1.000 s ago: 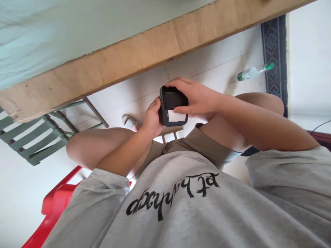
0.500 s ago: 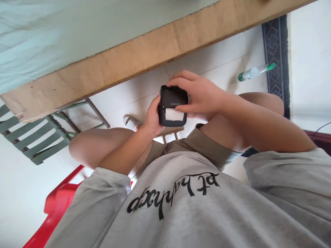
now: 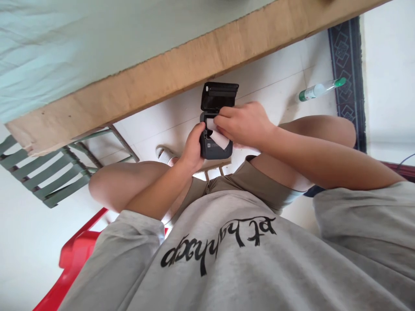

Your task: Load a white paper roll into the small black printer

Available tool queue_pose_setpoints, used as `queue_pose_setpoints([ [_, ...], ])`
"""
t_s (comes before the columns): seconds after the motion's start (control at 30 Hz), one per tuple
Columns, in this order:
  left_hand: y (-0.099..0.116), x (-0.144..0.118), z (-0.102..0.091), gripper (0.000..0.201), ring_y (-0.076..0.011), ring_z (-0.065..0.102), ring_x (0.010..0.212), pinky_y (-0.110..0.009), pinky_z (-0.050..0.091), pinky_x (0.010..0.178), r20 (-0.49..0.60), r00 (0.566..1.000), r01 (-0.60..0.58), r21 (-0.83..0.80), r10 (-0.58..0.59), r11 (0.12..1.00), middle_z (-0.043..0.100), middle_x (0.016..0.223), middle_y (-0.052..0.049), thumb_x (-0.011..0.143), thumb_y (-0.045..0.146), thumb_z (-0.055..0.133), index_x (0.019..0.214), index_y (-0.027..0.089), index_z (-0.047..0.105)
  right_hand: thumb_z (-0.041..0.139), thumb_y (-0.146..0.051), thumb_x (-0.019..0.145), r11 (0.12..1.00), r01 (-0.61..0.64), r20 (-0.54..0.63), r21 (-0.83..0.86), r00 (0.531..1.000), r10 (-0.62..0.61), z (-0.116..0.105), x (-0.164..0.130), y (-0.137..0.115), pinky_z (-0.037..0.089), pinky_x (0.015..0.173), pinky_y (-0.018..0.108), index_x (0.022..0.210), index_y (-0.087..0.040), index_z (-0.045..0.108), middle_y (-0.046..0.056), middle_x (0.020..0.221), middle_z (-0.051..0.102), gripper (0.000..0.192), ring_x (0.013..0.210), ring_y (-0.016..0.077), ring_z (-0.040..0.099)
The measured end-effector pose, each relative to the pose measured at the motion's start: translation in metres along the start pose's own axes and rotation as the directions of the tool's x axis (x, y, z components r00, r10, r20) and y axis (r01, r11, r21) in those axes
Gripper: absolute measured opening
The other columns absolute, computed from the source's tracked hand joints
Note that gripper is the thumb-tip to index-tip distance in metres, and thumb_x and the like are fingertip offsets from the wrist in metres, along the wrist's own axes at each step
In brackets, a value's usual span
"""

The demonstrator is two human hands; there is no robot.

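A small black label printer (image 3: 215,152) is held over my lap, its lid (image 3: 219,96) swung up on the far side. My left hand (image 3: 194,149) grips the printer's left side, thumb along the edge. Inside the printer's bay sits a white paper roll (image 3: 210,124), and a loose strip of white paper (image 3: 220,140) sticks out toward me. My right hand (image 3: 244,125) is closed at the bay, its fingers pinching the paper of the roll. The fingertips partly cover the roll.
Ahead is a wooden table edge (image 3: 155,82) with a pale green cover (image 3: 97,39). A clear bottle with green ends (image 3: 320,90) lies on the tiled floor at right. On the left stand a green strapped chair (image 3: 48,172) and a red plastic chair (image 3: 78,250).
The printer's lid has swung open, away from me. My right hand has moved from the lid to the paper roll, and the paper strip now slants out of the bay.
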State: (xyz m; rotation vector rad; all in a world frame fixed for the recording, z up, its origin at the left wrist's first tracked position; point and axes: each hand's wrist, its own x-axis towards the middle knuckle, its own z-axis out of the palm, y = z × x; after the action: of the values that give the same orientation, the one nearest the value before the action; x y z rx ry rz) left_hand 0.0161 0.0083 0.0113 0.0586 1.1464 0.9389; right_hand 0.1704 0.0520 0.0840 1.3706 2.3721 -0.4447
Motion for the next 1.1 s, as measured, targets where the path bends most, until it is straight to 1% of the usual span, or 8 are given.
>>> queue_pose_setpoints([
  [0.17,-0.003,0.003,-0.006,0.022,-0.0166,0.073,0.079,-0.027,0.056,0.072,0.014,1.0,-0.018,0.028,0.017,0.999,0.073,0.08,0.0,0.092,0.04,0.076,0.091,0.02,0.069,0.039,-0.031,0.11,1.0,0.009,0.142,-0.019,0.99,-0.007,-0.005,-0.002,-0.006,0.017,0.07,0.03,0.137,-0.028,0.067,0.006,0.141,0.07,0.039,0.098,0.021,0.071],
  [0.33,-0.006,0.002,-0.009,0.024,-0.0189,0.075,0.083,-0.028,0.057,0.075,0.015,1.0,-0.003,0.088,0.001,0.996,0.075,0.082,-0.001,0.09,0.044,0.076,0.091,0.021,0.07,0.047,-0.026,0.103,1.0,-0.023,0.179,0.022,0.984,0.019,-0.006,0.005,-0.005,0.024,0.07,0.03,0.149,-0.028,0.056,0.011,0.122,0.076,0.047,0.096,0.0268,0.072],
  [0.5,-0.006,0.004,-0.009,0.026,-0.021,0.077,0.085,-0.03,0.06,0.077,0.002,1.0,0.007,0.08,-0.007,0.997,0.076,0.079,-0.001,0.088,0.046,0.076,0.089,0.021,0.068,0.065,-0.026,0.086,0.93,-0.042,0.147,0.365,0.989,-0.013,-0.014,0.007,0.017,0.033,0.071,0.028,0.129,-0.023,0.062,0.007,0.112,0.076,0.043,0.083,0.0174,0.063],
  [0.63,-0.002,0.004,-0.007,0.031,-0.0234,0.079,0.085,-0.033,0.064,0.079,-0.01,1.0,0.013,0.028,-0.012,1.0,0.078,0.081,-0.002,0.087,0.05,0.078,0.09,0.021,0.069,0.063,-0.024,0.077,0.391,0.005,0.059,0.92,0.986,-0.153,-0.025,-0.002,0.043,0.038,0.06,0.022,0.125,-0.021,0.055,0.0,0.095,0.069,0.049,0.066,0.0082,0.05],
  [0.7,0.002,0.001,-0.004,0.029,-0.0215,0.078,0.079,-0.032,0.063,0.077,-0.029,0.999,0.026,0.028,-0.025,0.999,0.078,0.08,-0.001,0.089,0.048,0.076,0.09,0.02,0.07,0.062,-0.027,0.076,0.083,-0.012,0.024,0.997,0.99,-0.139,-0.03,-0.006,0.048,0.037,0.052,0.022,0.126,-0.023,0.053,-0.003,0.088,0.062,0.051,0.06,0.0082,0.046],
  [0.77,0.005,-0.003,-0.001,0.026,-0.0186,0.075,0.073,-0.031,0.062,0.072,-0.048,0.998,0.047,0.048,-0.045,0.998,0.078,0.079,0.0,0.092,0.046,0.07,0.09,0.02,0.071,0.066,-0.034,0.08,-0.041,0.002,-0.006,0.999,0.997,-0.078,-0.034,-0.01,0.046,0.036,0.047,0.022,0.123,-0.024,0.051,-0.004,0.085,0.057,0.047,0.058,0.0084,0.046],
  [0.97,0.005,-0.008,-0.002,0.027,-0.0213,0.077,0.081,-0.034,0.063,0.075,0.014,1.0,0.024,0.083,-0.025,0.996,0.08,0.084,-0.001,0.092,0.048,0.072,0.091,0.021,0.075,0.07,-0.04,0.093,0.178,0.362,-0.346,0.915,0.931,-0.116,-0.048,0.001,0.022,0.043,0.058,0.023,0.109,-0.023,0.046,-0.006,0.081,0.049,0.033,0.061,0.0068,0.048],
  [1.1,0.003,-0.008,-0.009,0.034,-0.0269,0.082,0.095,-0.036,0.067,0.083,0.045,0.999,0.019,0.094,-0.023,0.995,0.081,0.087,-0.004,0.087,0.055,0.079,0.091,0.022,0.074,0.058,-0.049,0.09,0.559,0.628,-0.706,0.542,0.701,-0.102,-0.062,0.033,0.011,0.048,0.101,0.029,0.111,-0.013,0.055,0.005,0.103,0.058,0.041,0.106,0.0143,0.06],
])
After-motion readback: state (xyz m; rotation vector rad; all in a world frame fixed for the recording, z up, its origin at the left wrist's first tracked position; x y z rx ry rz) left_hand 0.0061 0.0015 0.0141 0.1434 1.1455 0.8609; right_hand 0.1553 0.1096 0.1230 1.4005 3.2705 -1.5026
